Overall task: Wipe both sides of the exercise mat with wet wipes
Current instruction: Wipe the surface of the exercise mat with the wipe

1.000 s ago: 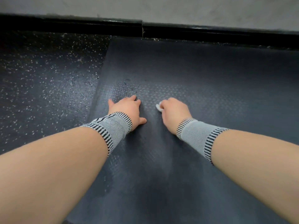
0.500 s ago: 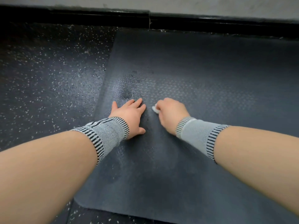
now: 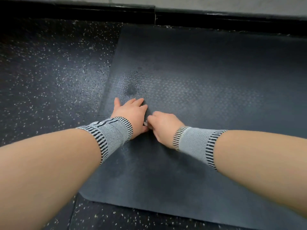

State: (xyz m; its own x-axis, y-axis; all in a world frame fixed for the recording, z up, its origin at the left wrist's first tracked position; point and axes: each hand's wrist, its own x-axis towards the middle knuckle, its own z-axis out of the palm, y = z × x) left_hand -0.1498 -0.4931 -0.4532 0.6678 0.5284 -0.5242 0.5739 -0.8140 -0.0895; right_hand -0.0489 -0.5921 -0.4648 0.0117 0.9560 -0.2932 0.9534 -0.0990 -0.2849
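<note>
- Head view: the dark grey, diamond-textured rubber exercise mat [image 3: 207,90] lies flat on the black speckled floor [image 3: 49,72], its far edge near the black skirting board [image 3: 216,17], its near-left corner in sight.
- Step in hand, as judged: wiping the upper face near the left edge. To do it well, overlapping strokes should run out from the damp sheen beyond the left hand towards the dry right part, with steady pressure while the other palm stops the mat creeping.
- Left hand [image 3: 131,113]: fingers straight and spread, palm pressed flat on the mat; it holds nothing.
- Right hand [image 3: 163,125]: fingers curled, pinching a small white wet wipe [image 3: 145,123] against the mat, just beside the left thumb. Only a sliver of wipe shows.
- Underside: not visible; judged not yet done.
</note>
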